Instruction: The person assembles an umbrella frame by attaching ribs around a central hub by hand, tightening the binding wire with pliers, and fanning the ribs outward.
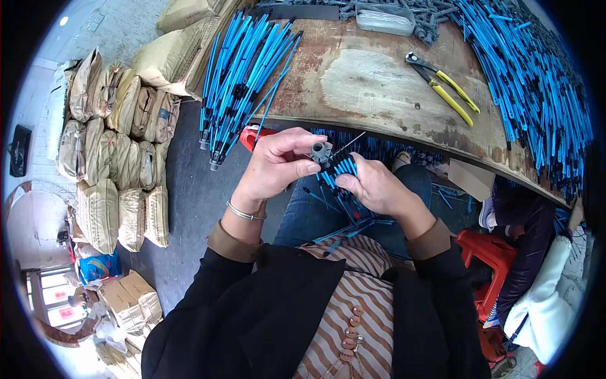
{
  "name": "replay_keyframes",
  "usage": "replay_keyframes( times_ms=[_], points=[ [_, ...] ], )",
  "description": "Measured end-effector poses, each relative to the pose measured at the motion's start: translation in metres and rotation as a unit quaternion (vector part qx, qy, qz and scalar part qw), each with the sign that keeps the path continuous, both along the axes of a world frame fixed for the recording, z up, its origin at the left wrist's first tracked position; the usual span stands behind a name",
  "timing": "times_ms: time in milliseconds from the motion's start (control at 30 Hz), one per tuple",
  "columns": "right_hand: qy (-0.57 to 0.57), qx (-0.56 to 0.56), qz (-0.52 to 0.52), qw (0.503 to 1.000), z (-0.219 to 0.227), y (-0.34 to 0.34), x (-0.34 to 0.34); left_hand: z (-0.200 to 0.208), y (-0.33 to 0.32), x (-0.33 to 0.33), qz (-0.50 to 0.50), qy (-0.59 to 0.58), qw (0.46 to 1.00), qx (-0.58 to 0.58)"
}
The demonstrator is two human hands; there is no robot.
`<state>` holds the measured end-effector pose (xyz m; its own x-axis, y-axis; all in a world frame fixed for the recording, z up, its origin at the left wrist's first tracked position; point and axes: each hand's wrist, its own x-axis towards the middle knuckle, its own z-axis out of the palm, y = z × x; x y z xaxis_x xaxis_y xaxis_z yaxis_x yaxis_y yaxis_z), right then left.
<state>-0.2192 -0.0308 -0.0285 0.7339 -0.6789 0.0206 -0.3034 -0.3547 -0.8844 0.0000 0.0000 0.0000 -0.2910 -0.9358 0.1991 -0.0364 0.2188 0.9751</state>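
Note:
Above my lap, at the bench's near edge, both of my hands work close together. Between thumb and fingers, my left hand grips a grey plastic fitting with a round hollow end. My right hand is closed round a bunch of blue rods with black ends, right beside the fitting. A thin metallic rod sticks out up and to the right between the hands. More blue rods hang below and lie across my lap. Where the rods meet the fitting is partly hidden by my fingers.
On the wooden bench lie yellow-handled pincers, a clear tray and grey fittings. Blue rod assemblies overhang its left edge; a large heap covers the right. Sacks stand left. A person sits right, near a red stool.

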Motion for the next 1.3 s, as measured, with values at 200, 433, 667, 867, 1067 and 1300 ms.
replay_keyframes(
  times_ms=[200, 433, 667, 867, 1067, 1300],
  points=[
    [-0.068, 0.009, 0.060, 0.996, 0.002, 0.001, -0.001, 0.004, 0.006, -0.002, -0.017, 0.038, 0.999, 0.006],
    [-0.084, 0.000, 0.129, 0.988, 0.000, -0.005, 0.004, 0.001, -0.001, 0.011, -0.085, 0.000, 0.994, -0.062],
    [-0.049, -0.006, 0.100, 0.994, 0.003, -0.010, 0.007, 0.007, 0.006, 0.002, -0.028, -0.001, 0.999, -0.026],
    [-0.079, 0.018, 0.121, 0.989, -0.001, -0.014, 0.007, 0.010, 0.000, 0.003, -0.033, -0.043, 0.994, -0.090],
    [-0.073, -0.001, 0.070, 0.995, -0.006, -0.011, 0.006, -0.008, -0.011, -0.016, 0.007, 0.153, 0.988, 0.018],
    [-0.067, -0.003, -0.068, 0.995, -0.013, -0.011, 0.008, -0.051, -0.005, -0.039, 0.179, 0.377, 0.897, 0.143]
  ],
)
